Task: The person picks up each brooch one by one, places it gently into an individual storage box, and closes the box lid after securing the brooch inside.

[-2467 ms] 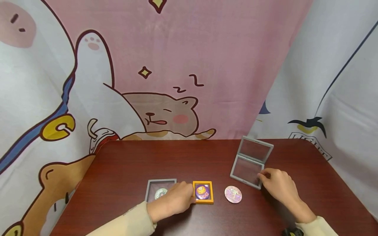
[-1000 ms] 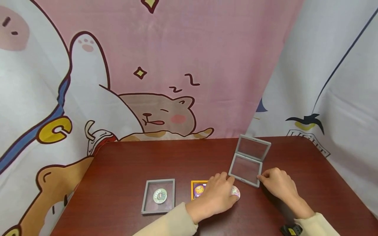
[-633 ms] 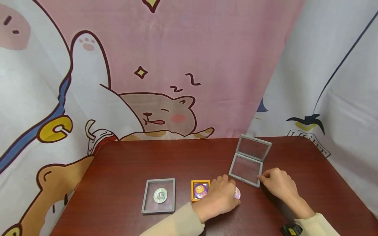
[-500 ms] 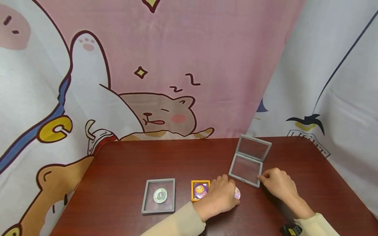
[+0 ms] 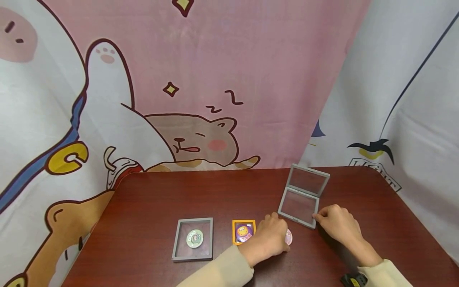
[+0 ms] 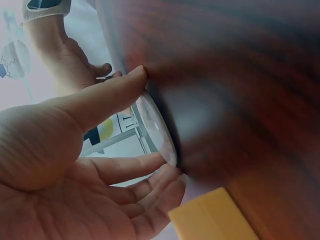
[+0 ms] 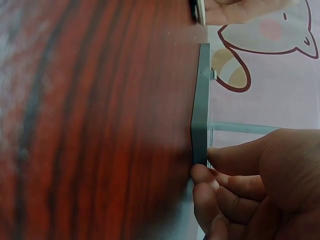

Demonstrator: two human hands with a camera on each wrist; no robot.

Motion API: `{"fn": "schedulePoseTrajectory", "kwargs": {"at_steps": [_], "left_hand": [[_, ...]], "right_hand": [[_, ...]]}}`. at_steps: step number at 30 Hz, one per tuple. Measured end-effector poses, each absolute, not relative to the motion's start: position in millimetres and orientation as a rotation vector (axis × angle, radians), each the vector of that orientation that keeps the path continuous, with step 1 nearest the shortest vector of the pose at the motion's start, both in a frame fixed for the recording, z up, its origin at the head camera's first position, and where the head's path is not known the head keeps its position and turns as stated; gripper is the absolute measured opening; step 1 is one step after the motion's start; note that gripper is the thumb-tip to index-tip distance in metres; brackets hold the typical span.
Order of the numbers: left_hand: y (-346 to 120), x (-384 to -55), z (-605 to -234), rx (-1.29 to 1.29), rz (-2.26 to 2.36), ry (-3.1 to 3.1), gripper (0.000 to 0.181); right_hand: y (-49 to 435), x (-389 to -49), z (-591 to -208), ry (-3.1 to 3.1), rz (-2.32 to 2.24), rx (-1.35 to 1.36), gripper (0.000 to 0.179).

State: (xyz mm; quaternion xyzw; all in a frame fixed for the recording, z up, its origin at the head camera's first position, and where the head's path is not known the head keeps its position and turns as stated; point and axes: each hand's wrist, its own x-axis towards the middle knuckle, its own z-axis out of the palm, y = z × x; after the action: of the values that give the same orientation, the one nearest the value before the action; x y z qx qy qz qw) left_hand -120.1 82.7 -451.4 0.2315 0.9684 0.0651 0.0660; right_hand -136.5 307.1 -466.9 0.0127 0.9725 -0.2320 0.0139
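My left hand (image 5: 267, 239) pinches a pink round badge (image 5: 288, 237) by its edges. In the left wrist view, the thumb is at one edge of the badge (image 6: 156, 129) and the fingertips at the opposite one; in the head view the hand covers most of it. With thumb and fingertips, my right hand (image 5: 338, 224) grips the near right corner of a grey display frame (image 5: 296, 219). That frame lies unfolded on the table, its lid tilted up at the back and clear film in both halves. The right wrist view shows the frame's side (image 7: 201, 107) between thumb and fingers.
Left of the left hand lies a small yellow frame (image 5: 244, 221) holding a purple badge (image 5: 244, 232). Further left lies a closed grey frame (image 5: 175, 239) with a pale green badge (image 5: 195, 238). A cartoon-printed curtain (image 5: 279, 79) hangs behind the brown table (image 5: 150, 203).
My left hand has moved right from beside the yellow frame to the pink badge, which it now pinches. My right hand has stayed at the unfolded frame's corner.
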Motion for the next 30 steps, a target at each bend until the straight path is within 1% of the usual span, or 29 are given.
{"fn": "schedulePoseTrajectory", "kwargs": {"at_steps": [11, 18, 24, 30], "left_hand": [[81.9, -124.8, -450.2, 0.659, 0.223, 2.921, 0.044], [76.3, -130.2, -444.6, 0.638, 0.485, 2.878, 0.041], [72.6, -133.2, -438.0, 0.662, 0.559, 2.917, 0.042], [68.7, -135.7, -432.0, 0.666, 0.627, 2.964, 0.045]], "right_hand": [[306.1, -136.6, -466.0, 3.027, -0.714, 0.042, 0.026], [305.4, -136.0, -467.5, 3.032, -0.713, 0.038, 0.036], [304.4, -134.6, -467.7, 3.043, -0.711, 0.053, 0.042], [302.9, -132.3, -467.4, 3.043, -0.722, 0.045, 0.042]]}}
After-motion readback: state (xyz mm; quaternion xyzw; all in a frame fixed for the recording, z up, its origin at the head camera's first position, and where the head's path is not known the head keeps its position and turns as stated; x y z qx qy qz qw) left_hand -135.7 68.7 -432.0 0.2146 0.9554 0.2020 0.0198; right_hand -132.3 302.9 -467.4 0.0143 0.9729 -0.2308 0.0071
